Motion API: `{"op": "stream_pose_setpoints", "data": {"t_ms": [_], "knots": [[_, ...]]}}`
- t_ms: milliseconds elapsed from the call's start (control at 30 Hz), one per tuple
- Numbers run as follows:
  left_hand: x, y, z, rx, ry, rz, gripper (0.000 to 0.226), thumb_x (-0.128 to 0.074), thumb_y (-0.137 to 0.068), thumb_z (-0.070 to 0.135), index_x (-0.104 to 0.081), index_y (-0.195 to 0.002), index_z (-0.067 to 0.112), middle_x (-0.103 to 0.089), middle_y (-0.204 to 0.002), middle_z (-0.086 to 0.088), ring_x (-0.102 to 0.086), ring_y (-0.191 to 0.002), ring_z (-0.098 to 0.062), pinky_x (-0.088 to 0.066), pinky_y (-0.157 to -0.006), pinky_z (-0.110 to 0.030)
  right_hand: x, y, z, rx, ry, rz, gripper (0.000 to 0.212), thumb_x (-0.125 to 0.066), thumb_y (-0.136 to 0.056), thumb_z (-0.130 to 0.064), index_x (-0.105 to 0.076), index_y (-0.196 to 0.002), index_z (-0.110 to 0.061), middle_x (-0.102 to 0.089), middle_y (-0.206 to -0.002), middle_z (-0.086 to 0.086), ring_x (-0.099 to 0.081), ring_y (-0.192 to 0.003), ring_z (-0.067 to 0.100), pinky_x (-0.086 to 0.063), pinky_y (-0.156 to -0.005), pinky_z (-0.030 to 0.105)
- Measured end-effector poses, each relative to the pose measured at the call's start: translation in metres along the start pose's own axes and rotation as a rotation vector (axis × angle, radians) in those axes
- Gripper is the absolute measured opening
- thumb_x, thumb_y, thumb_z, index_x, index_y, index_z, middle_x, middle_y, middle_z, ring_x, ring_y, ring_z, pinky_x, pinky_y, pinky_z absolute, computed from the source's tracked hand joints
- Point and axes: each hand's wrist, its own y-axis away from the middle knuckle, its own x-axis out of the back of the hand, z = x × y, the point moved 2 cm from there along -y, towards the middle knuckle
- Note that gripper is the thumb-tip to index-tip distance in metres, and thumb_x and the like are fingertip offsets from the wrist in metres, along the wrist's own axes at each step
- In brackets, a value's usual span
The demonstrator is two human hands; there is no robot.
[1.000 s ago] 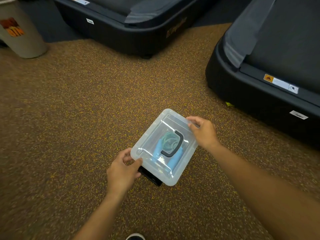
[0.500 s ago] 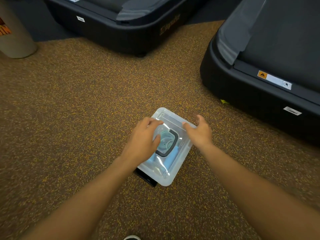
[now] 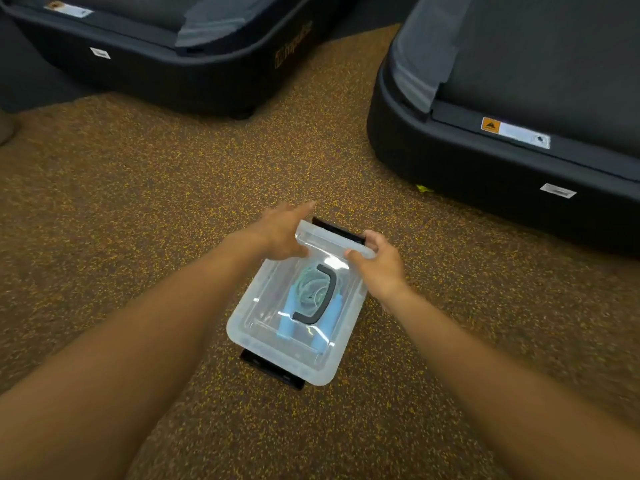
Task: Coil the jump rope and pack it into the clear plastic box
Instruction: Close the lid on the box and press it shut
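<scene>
The clear plastic box [image 3: 256, 327] sits on the speckled floor with its clear lid on, a dark carry handle [image 3: 320, 294] on top. Inside, the coiled teal jump rope [image 3: 306, 284] and its light blue handles [image 3: 287, 317] show through the lid. My left hand [image 3: 282, 230] rests flat on the lid's far left corner, fingers spread. At the far right corner my right hand [image 3: 377, 259] pinches the lid edge beside the black far latch [image 3: 337, 230]. A second black latch [image 3: 273, 370] sticks out at the near end.
Two dark treadmill bases flank the floor: one [image 3: 194, 60] across the back left, one [image 3: 502, 157] at the right. A small yellow-green scrap [image 3: 424, 188] lies by the right base. Speckled brown floor [image 3: 138, 202] surrounds the box.
Both hands moved from the lid's sides to its far end; the left hand crossed the lid from the near left corner. The black far latch has come into sight.
</scene>
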Motion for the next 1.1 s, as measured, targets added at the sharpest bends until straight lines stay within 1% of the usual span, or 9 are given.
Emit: {"op": "stream_pose_setpoints", "data": {"t_ms": [133,200,267,333,500,667,833,933,1100], "knots": [[0.004,-0.01,0.0,0.01,-0.073,-0.061,0.108,-0.078,-0.084,0.045,-0.001,-0.159,0.045,-0.011,-0.169,-0.017,-0.002,-0.156,-0.039,-0.017,-0.122,-0.061,0.001,0.003,-0.001,0.082,0.033,0.06,0.058,-0.073,-0.094,-0.017,-0.053,-0.147,-0.028,-0.057,-0.142,0.004,-0.056,-0.127,0.023,-0.052,-0.108,0.048],[0.006,-0.015,-0.001,0.01,-0.099,-0.087,0.103,-0.079,-0.082,0.047,-0.009,-0.157,0.049,-0.013,-0.169,-0.014,-0.005,-0.156,-0.037,-0.019,-0.121,-0.061,0.001,0.004,0.001,0.116,0.09,0.074,0.05,-0.071,-0.096,-0.017,-0.057,-0.143,-0.026,-0.056,-0.139,0.004,-0.055,-0.126,0.022,-0.049,-0.11,0.041],[0.008,-0.015,0.001,0.003,-0.129,-0.097,0.093,-0.078,-0.083,0.047,-0.021,-0.156,0.047,-0.018,-0.168,-0.015,-0.008,-0.156,-0.036,-0.022,-0.121,-0.059,0.002,0.007,0.002,0.146,0.163,0.073,0.045,-0.067,-0.098,-0.018,-0.058,-0.142,-0.024,-0.054,-0.14,0.004,-0.053,-0.124,0.018,-0.043,-0.103,0.027],[0.01,-0.012,0.004,-0.015,-0.136,-0.1,0.087,-0.077,-0.085,0.044,-0.027,-0.156,0.042,-0.019,-0.167,-0.017,-0.004,-0.157,-0.034,-0.02,-0.123,-0.055,0.002,0.009,0.003,0.157,0.18,0.065,0.045,-0.066,-0.099,-0.019,-0.057,-0.144,-0.021,-0.052,-0.141,0.005,-0.051,-0.122,0.016,-0.039,-0.097,0.024],[0.01,-0.009,0.006,-0.01,-0.121,-0.095,0.083,-0.079,-0.084,0.042,-0.033,-0.152,0.044,-0.025,-0.161,-0.019,-0.019,-0.152,-0.041,-0.028,-0.118,-0.056,-0.001,0.01,0.009,0.138,0.162,0.077,0.045,-0.064,-0.1,-0.022,-0.054,-0.144,-0.019,-0.055,-0.142,0.006,-0.054,-0.129,0.025,-0.044,-0.104,0.033],[0.01,-0.006,0.006,-0.011,-0.096,-0.082,0.083,-0.081,-0.082,0.041,-0.035,-0.152,0.044,-0.022,-0.163,-0.021,-0.013,-0.154,-0.037,-0.026,-0.119,-0.054,-0.013,0.016,0.019,0.146,0.062,0.074,0.046,-0.055,-0.105,-0.032,-0.045,-0.15,-0.027,-0.051,-0.15,0.005,-0.05,-0.134,0.022,-0.043,-0.112,0.04],[0.01,-0.003,0.009,-0.013,-0.071,-0.066,0.075,-0.082,-0.082,0.037,-0.043,-0.147,0.041,-0.022,-0.161,-0.021,-0.02,-0.152,-0.04,-0.032,-0.116,-0.05,-0.017,0.013,0.024,0.153,-0.009,0.116,0.033,-0.051,-0.105,-0.041,-0.051,-0.137,-0.035,-0.059,-0.138,0.004,-0.058,-0.123,0.024,-0.052,-0.104,0.05],[0.011,-0.004,0.01,-0.022,-0.07,-0.055,0.074,-0.081,-0.083,0.036,-0.044,-0.146,0.041,-0.02,-0.164,-0.02,-0.016,-0.154,-0.038,-0.03,-0.117,-0.049,-0.017,0.013,0.024,0.165,-0.013,0.122,0.031,-0.05,-0.106,-0.039,-0.054,-0.136,-0.031,-0.06,-0.137,0.004,-0.058,-0.123,0.025,-0.051,-0.104,0.048],[-0.006,0.027,-0.005,-0.178,-0.046,0.143,0.068,-0.07,-0.091,0.041,-0.039,-0.151,0.039,-0.037,-0.149,-0.008,-0.038,-0.137,-0.033,-0.04,-0.113,-0.055,-0.014,0.029,0.025,0.25,0.094,0.225,0.043,-0.048,-0.106,-0.041,-0.048,-0.148,-0.029,-0.047,-0.152,0.001,-0.043,-0.14,0.02,-0.038,-0.114,0.039]]}}
